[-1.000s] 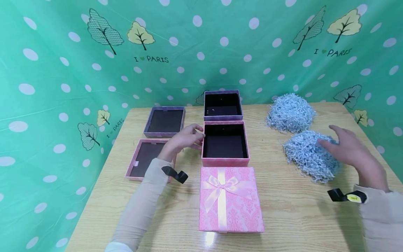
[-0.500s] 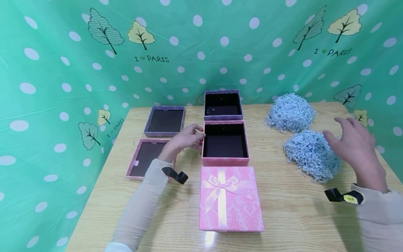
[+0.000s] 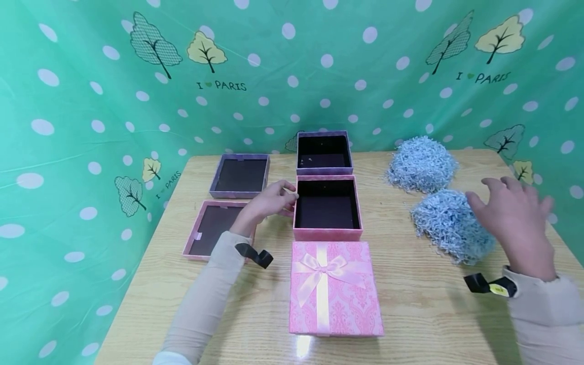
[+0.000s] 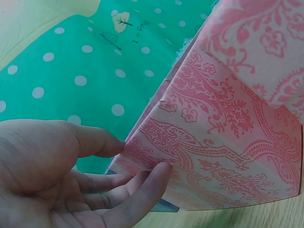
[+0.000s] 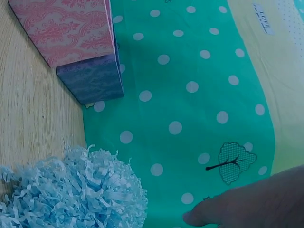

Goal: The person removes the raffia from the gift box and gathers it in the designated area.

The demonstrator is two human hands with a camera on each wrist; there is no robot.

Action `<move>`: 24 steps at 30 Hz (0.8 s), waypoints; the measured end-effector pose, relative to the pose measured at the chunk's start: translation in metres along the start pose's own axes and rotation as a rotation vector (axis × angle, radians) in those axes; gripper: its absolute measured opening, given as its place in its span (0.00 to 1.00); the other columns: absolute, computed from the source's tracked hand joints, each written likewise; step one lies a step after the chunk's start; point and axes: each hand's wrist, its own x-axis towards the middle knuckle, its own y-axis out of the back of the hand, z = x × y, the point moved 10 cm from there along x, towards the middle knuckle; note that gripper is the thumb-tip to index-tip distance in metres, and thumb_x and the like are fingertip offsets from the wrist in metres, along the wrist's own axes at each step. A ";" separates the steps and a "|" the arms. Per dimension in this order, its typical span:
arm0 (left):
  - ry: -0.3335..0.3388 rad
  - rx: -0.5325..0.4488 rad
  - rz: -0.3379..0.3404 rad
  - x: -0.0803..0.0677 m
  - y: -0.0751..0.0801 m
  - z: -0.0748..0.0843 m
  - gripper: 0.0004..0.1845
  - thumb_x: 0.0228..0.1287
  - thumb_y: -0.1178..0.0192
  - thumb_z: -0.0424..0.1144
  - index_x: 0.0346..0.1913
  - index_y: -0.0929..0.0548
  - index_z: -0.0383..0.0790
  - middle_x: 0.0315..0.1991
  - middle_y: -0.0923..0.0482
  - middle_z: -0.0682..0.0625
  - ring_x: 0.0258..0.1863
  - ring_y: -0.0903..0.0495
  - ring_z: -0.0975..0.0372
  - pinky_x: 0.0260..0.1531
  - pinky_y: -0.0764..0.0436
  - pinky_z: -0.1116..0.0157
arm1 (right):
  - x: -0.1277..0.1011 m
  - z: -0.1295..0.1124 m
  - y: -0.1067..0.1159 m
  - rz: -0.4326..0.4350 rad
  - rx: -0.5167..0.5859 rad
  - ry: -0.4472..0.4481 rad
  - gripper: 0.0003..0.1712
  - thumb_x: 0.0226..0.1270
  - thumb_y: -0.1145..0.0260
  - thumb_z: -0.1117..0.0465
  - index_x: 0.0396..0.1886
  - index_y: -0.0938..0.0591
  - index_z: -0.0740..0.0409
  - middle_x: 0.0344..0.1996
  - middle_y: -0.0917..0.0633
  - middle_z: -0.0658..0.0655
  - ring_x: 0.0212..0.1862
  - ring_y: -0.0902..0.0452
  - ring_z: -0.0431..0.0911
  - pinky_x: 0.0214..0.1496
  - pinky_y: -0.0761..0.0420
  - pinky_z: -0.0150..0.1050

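While hovering, right hand point(image 3: 515, 218): fingers spread and released, grasping nothing; held over the right edge of the near heap, apparently just clear of it
Near heap of blue paper shred point(image 3: 444, 223): on the surface point(image 3: 410, 304), right of the boxes, just in front of the far heap point(image 3: 421, 162); seen from the right wrist as loose crinkled strips point(image 5: 71, 194)
Handling of the shred: probably very light, soft and springy; likely to shed strips and fall apart if pinched at the top; best scooped from underneath or gathered from both sides with wide fingers
Left hand point(image 3: 269, 203): fingers relaxed, not clenched, fingertips point(image 4: 156, 173) touching the left wall of the open pink box point(image 4: 213, 156); no real grip visible
Open pink box point(image 3: 327, 234): mid-surface, dark lining, nothing inside; thin card by the look of it, stiff but easily dented, likely to slide if nudged
Around it: open purple box point(image 3: 324, 170) touching behind, closed pink box with a bow point(image 3: 335, 289) just in front, pink lid point(image 3: 191, 238) and purple lid point(image 3: 214, 185) upturned to the left
Against a second ago: right hand then lying further left, over the top of the near heap; now shifted to the right, off the heap's top, fingers spread wider
Unchanged: left hand, boxes, lids, both heaps
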 end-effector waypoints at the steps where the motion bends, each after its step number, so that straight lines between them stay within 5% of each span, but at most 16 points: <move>1: -0.002 0.000 0.001 0.000 0.000 0.000 0.17 0.72 0.49 0.36 0.59 0.35 0.33 0.41 0.27 0.39 0.34 0.20 0.57 0.40 0.14 0.58 | 0.000 -0.002 0.001 0.007 0.004 0.014 0.40 0.73 0.58 0.38 0.70 0.41 0.66 0.67 0.45 0.78 0.64 0.55 0.78 0.60 0.55 0.78; 11: -0.018 0.013 0.006 -0.006 0.002 0.000 0.18 0.73 0.50 0.38 0.59 0.34 0.31 0.40 0.27 0.39 0.36 0.18 0.51 0.46 0.16 0.52 | -0.002 -0.034 0.004 0.054 0.187 0.232 0.37 0.74 0.50 0.46 0.71 0.42 0.66 0.65 0.39 0.78 0.62 0.47 0.76 0.57 0.43 0.72; 16: -0.036 0.046 0.026 -0.014 0.007 -0.001 0.19 0.72 0.49 0.38 0.59 0.34 0.31 0.43 0.26 0.33 0.45 0.20 0.40 0.47 0.17 0.49 | -0.007 -0.053 0.000 -0.013 0.332 0.301 0.37 0.74 0.49 0.46 0.73 0.43 0.62 0.67 0.39 0.76 0.61 0.41 0.74 0.53 0.36 0.72; 24: -0.072 0.124 0.027 -0.034 0.009 -0.003 0.18 0.72 0.48 0.41 0.58 0.31 0.34 0.40 0.23 0.36 0.44 0.19 0.41 0.43 0.14 0.56 | -0.020 -0.079 -0.010 -0.148 0.491 0.333 0.38 0.71 0.46 0.42 0.73 0.41 0.57 0.67 0.35 0.69 0.61 0.34 0.68 0.53 0.26 0.66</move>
